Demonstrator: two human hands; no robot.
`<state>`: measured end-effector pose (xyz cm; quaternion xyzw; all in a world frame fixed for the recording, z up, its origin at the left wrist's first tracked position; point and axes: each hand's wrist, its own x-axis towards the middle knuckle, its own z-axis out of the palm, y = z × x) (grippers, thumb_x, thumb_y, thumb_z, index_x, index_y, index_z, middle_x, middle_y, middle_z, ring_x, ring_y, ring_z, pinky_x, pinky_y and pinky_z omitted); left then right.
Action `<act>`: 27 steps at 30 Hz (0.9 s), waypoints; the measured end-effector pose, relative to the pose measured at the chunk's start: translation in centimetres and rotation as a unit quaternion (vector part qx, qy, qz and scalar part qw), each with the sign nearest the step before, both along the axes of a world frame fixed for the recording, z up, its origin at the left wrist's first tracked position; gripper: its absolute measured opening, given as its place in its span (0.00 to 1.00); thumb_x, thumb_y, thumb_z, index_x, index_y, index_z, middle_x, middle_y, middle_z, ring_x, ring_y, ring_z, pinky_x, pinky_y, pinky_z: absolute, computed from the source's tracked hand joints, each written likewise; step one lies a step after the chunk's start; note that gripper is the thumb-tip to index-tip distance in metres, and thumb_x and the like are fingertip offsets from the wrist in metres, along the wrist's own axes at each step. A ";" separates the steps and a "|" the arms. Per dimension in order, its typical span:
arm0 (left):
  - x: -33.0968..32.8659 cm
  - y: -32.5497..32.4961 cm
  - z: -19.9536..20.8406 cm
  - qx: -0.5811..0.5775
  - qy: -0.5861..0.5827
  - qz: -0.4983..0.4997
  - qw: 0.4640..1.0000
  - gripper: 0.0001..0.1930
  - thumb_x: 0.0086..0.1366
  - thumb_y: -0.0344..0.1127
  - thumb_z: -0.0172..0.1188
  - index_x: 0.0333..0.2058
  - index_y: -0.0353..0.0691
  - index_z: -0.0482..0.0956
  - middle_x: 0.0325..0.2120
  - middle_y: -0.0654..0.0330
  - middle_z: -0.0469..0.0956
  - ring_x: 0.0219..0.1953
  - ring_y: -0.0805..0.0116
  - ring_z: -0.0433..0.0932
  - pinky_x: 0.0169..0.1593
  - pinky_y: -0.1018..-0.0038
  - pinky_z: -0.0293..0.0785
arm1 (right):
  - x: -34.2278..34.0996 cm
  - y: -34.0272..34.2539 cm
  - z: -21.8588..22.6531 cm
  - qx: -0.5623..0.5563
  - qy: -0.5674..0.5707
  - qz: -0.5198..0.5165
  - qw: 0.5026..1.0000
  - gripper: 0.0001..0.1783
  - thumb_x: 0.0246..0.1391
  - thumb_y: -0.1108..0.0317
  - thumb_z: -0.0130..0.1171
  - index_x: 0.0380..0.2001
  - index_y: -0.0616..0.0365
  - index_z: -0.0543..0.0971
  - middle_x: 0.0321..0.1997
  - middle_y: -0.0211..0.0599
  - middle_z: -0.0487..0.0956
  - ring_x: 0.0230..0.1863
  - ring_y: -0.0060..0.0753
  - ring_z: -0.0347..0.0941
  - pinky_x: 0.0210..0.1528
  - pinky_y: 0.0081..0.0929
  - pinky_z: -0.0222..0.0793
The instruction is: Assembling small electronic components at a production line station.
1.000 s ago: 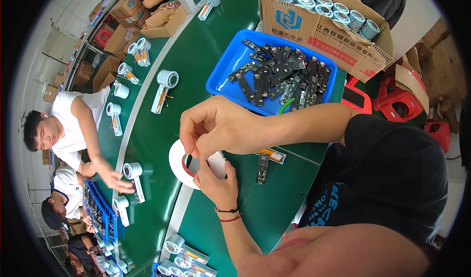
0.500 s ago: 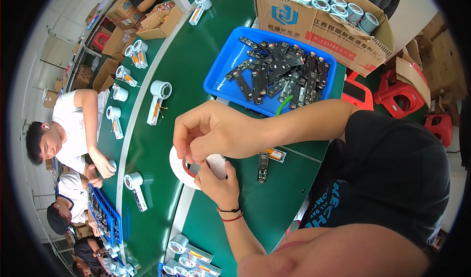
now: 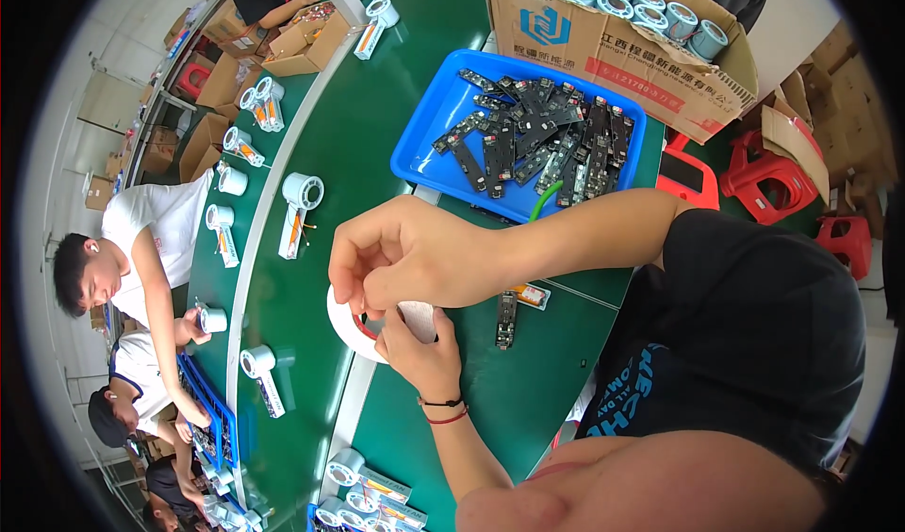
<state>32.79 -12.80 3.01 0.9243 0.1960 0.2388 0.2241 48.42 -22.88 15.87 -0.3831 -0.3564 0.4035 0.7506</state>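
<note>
Both of my hands are together over a white tape roll point(image 3: 340, 328) with a red inner ring, at the edge of the green bench. My left hand point(image 3: 420, 355) is closed on the roll's near side, thumb and fingers bent against it. My right hand point(image 3: 429, 254) is above it, fingers curled into a pinch close to the left fingertips. Whatever is between those right fingers is hidden. A narrow black circuit board point(image 3: 506, 321) lies on the bench to the right of my left hand, beside a small orange-and-white battery pack point(image 3: 532, 295) partly under my right forearm.
Beyond my right forearm stands a blue tray point(image 3: 421, 146) of black circuit boards. Behind it is a cardboard box point(image 3: 613, 65) of white cylinders. A green belt point(image 3: 316, 343) carries white cylinder units point(image 3: 304, 191). Across it, co-workers point(image 3: 141, 240) sit by blue trays.
My hands stay almost in place over the roll. The units on the belt have shifted slightly toward the bottom of the picture. A co-worker across has stretched an arm down to a blue tray.
</note>
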 end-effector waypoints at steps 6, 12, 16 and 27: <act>-0.1 0.1 0.1 -0.011 -0.006 -0.004 1.000 0.32 0.54 0.36 0.68 0.57 0.28 0.72 0.41 0.49 0.79 0.42 0.49 0.75 0.53 0.61 0.65 | 0.1 -0.3 0.3 -0.009 -0.002 -0.009 1.000 0.08 0.47 0.81 0.57 0.34 0.67 0.78 0.37 0.38 0.80 0.39 0.23 0.78 0.43 0.22 0.75; 0.1 0.1 0.0 0.004 -0.015 -0.007 1.000 0.33 0.54 0.36 0.68 0.57 0.28 0.71 0.37 0.50 0.79 0.40 0.51 0.75 0.53 0.61 0.65 | 0.3 -0.3 0.2 -0.028 -0.057 -0.035 0.997 0.08 0.47 0.81 0.58 0.34 0.67 0.78 0.37 0.37 0.80 0.39 0.23 0.78 0.43 0.22 0.75; 0.0 0.0 0.1 -0.004 -0.007 -0.003 1.000 0.33 0.54 0.36 0.68 0.57 0.28 0.71 0.35 0.49 0.79 0.40 0.51 0.75 0.53 0.61 0.65 | 0.2 0.0 0.0 -0.036 -0.033 -0.022 0.999 0.07 0.48 0.81 0.59 0.34 0.66 0.78 0.37 0.37 0.80 0.39 0.23 0.78 0.43 0.22 0.75; -0.1 0.1 -0.2 0.009 -0.026 -0.009 1.000 0.32 0.54 0.36 0.68 0.55 0.26 0.71 0.33 0.49 0.78 0.36 0.52 0.75 0.53 0.61 0.65 | 0.1 -0.1 -0.1 -0.005 -0.009 -0.019 1.000 0.07 0.48 0.81 0.61 0.34 0.66 0.78 0.37 0.37 0.80 0.39 0.22 0.78 0.43 0.21 0.75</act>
